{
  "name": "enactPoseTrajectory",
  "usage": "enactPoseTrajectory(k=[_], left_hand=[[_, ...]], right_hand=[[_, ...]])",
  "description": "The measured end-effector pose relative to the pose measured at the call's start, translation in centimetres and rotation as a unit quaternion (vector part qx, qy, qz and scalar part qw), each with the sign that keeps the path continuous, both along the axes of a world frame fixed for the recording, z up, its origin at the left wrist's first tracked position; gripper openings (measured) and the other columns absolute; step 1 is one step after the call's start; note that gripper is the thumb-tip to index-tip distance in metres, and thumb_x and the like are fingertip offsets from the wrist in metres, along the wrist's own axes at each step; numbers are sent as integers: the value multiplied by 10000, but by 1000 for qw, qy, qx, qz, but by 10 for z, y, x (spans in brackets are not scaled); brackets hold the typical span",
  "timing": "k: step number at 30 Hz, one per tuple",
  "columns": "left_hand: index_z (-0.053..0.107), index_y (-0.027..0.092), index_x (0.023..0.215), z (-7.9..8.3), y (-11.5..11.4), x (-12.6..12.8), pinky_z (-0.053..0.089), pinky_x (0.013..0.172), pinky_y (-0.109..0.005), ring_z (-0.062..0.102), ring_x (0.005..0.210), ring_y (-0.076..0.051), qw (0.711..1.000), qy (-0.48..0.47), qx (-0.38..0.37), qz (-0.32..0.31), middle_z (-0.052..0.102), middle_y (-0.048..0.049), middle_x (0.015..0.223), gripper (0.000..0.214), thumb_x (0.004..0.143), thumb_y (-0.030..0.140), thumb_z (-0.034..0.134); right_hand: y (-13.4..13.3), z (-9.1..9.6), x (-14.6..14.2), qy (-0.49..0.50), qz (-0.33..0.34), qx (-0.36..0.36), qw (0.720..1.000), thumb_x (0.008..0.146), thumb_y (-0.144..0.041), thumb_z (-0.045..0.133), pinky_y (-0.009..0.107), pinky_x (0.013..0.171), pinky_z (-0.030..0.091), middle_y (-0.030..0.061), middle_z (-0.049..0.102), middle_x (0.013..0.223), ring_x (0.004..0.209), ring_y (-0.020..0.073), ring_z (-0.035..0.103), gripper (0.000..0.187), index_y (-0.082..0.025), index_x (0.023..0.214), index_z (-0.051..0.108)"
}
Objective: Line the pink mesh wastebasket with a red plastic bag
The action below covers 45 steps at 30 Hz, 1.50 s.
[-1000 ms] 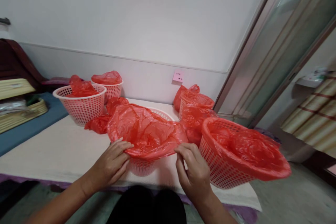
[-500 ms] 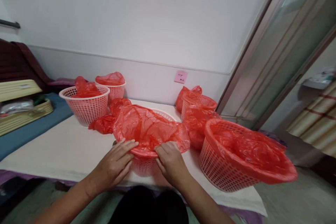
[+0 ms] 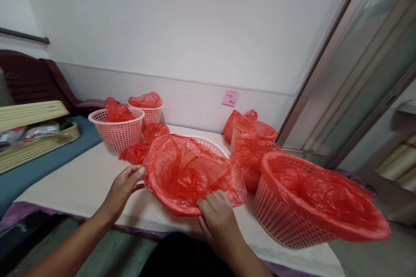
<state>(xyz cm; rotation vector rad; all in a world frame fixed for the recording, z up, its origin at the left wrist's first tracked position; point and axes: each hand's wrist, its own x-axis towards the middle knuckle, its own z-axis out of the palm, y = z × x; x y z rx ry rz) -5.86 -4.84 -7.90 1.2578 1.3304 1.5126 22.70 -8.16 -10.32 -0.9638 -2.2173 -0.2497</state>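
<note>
In front of me stands a white plastic basket (image 3: pixel 212 146) with a thin red plastic bag (image 3: pixel 188 166) spread inside it and folded over its near rim. The far rim shows bare. My left hand (image 3: pixel 125 188) is at the basket's left side, thumb and fingers closed on the bag's edge. My right hand (image 3: pixel 218 220) grips the near rim, fingers wrapped over the red plastic there. Most of the basket's wall is hidden under the bag.
To the right is a lined basket (image 3: pixel 292 207), its rim covered in red plastic. Behind it are another basket (image 3: pixel 253 129) and a bunched red bag (image 3: pixel 251 156). Two white baskets, one nearer (image 3: pixel 118 132), stand back left. A pink note (image 3: pixel 230 98) is on the wall.
My left hand has moved left and up from the near rim to the basket's left side. My right hand stays on the near rim. The bag now covers more of the near rim.
</note>
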Motion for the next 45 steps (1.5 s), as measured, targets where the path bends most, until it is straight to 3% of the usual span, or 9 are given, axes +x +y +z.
enactPoseTrajectory(k=[4,8,18,23,28,32,37,40,45], left_hand=[[611,189,955,9,2,2,537,646,-259,609,728,-129,995,-77,-47,-35,649,-1,872,402,746,514,723],[614,191,859,0,12,-5,489,589,-184,570,627,-78,986,-136,-81,-50,629,32,760,321,712,424,779],[612,233,702,-16,16,-9,545,545,-381,686,683,-280,963,-171,-167,-123,673,-54,654,236,659,414,757],[591,219,671,-6,24,-16,552,555,-388,678,665,-278,984,-116,-129,-36,665,-57,632,287,604,420,784],[599,201,873,38,33,-27,515,866,-382,639,883,-216,991,-16,32,128,679,-52,906,360,776,547,577],[655,222,967,74,29,-14,379,1055,-414,575,1093,-243,977,168,120,45,646,-49,1112,397,769,565,631],[650,227,870,73,36,-1,349,1056,-413,517,1185,-260,917,360,160,-66,565,-65,1238,306,710,477,721],[624,215,806,65,46,-6,395,963,-383,563,1051,-235,912,374,155,-72,605,-63,1105,225,775,438,624],[548,220,681,69,62,-14,379,658,-297,511,674,-171,940,327,95,-19,546,23,671,222,783,416,568]], right_hand=[[-10,-5,-2,7,10,4,1000,833,-75,499,368,774,322,20,573,765,737,195,449,129,-184,861,561],[-17,-12,-3,21,3,35,999,840,-71,463,368,772,316,14,558,732,710,192,442,147,-194,813,540],[-26,-26,-13,34,19,139,990,900,-67,360,337,728,322,-2,484,596,610,162,386,300,-188,677,520],[-28,-33,-14,42,12,155,987,899,-61,375,326,706,336,-1,494,578,604,155,398,309,-186,658,522],[-28,-53,-21,54,-8,173,983,933,-71,339,352,742,373,7,472,554,597,168,400,381,-199,618,511],[-28,-65,-24,54,-5,200,978,914,-62,401,343,766,408,-5,460,566,598,160,412,353,-204,613,517],[-24,-65,-23,80,-2,208,975,942,-74,352,362,821,389,1,450,566,613,163,397,401,-195,596,515],[-23,-63,-21,79,4,197,977,949,-89,337,369,851,379,5,460,569,619,165,396,410,-195,603,529],[-24,-62,-22,79,2,196,977,917,-58,354,387,894,374,5,452,552,610,165,379,399,-194,588,532]])
